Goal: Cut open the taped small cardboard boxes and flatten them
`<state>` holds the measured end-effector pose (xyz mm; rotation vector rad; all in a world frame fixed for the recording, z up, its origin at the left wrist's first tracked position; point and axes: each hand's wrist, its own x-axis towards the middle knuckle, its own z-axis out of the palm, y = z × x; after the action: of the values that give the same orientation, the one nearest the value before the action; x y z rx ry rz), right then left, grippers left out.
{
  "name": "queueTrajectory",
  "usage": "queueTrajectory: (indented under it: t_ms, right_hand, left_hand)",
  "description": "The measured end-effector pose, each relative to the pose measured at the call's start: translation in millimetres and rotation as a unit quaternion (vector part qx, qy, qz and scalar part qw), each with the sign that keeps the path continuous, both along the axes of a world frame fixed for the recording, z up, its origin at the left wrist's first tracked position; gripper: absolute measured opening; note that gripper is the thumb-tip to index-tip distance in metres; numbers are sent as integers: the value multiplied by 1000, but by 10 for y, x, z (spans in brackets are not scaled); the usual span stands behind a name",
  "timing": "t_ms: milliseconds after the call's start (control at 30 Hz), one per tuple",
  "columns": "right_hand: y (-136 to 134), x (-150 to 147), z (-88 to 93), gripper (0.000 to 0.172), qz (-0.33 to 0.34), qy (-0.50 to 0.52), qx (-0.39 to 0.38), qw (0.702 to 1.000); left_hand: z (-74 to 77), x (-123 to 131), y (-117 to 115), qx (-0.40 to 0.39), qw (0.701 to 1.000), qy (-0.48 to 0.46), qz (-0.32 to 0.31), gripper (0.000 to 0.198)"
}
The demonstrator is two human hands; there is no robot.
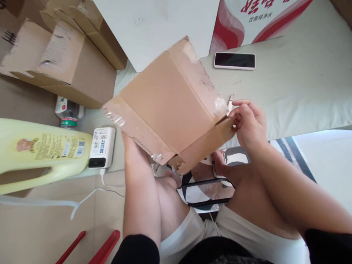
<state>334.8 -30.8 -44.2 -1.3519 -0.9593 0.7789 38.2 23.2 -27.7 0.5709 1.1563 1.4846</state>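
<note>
A flattened cardboard box piece (159,99) with folded side flaps and bits of clear tape on its edges is held tilted in front of me. My left hand is hidden behind it; only the forearm and wrist show at its lower left edge. My right hand (250,121) is closed at the right corner, thumb and fingers pinched on the end of a brown flap (209,143). A small pale strip (230,103), perhaps tape or torn paper, sticks up beside the right fingertips.
A phone (235,61) lies on the pale cloth behind a white-and-red carton (258,25). Left are cardboard boxes (90,80), a plastic bottle (68,112), a yellow jug (41,154) and a white power bank (102,146) with a cable. Red bars (104,247) stand lower left.
</note>
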Motion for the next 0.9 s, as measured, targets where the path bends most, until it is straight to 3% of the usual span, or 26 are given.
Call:
queueTrajectory:
  t_ms: [100, 300, 367, 500, 567, 700, 800, 900]
  right_hand:
    - [35, 53, -56, 27, -13, -50, 21, 998]
    - [119, 8, -239, 50, 27, 47, -55, 997]
    - [117, -58, -210, 52, 33, 98, -72, 992]
    - [92, -151, -93, 40, 90, 152, -86, 981]
    - [92, -159, -58, 40, 80, 140, -75, 984]
    - [104, -150, -28, 42, 43, 114, -18, 992]
    - [36, -192, 30, 50, 105, 137, -31, 985]
    - [-130, -309, 159, 54, 226, 129, -126, 957]
  left_hand:
    - [78, 41, 7, 60, 997, -26, 30, 37]
    - [33, 40, -35, 87, 994, -58, 44, 37]
    - [26, 39, -52, 70, 995, -60, 49, 39]
    - [86, 14, 12, 77, 993, -80, 51, 30]
    - [119, -10, 54, 96, 989, -103, 55, 32]
    - [111, -23, 83, 119, 986, -119, 0, 32]
    - [66, 4, 101, 86, 993, -76, 18, 20]
    - [55, 51, 128, 64, 995, -67, 30, 22]
